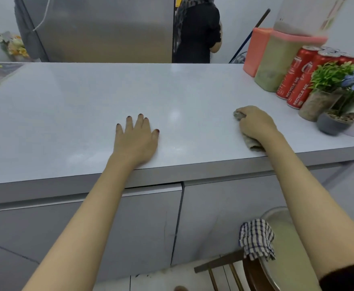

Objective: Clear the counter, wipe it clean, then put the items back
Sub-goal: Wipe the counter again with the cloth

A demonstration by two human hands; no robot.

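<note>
While my left hand (137, 139) lies flat at the centre of the frame, fingers (140, 122) spread and pressed palm-down on the pale tabletop (67, 114), my right hand (254, 122) at centre right is balled around a grey cloth (240, 115). Its fingers are curled tight over the rag, which bulges out past the knuckles and trails from under the wrist near the tabletop's front edge. Crowded at the right edge of the frame stand red cans (297, 80) reading "RECYCLE ME", potted plants (329, 89), a pink-lidded container (276, 64) and a salmon box (255, 51). At lower right, a checked towel (256, 238) hangs over a chair (224, 267). A person in black (197, 32) stands at top centre.
</note>
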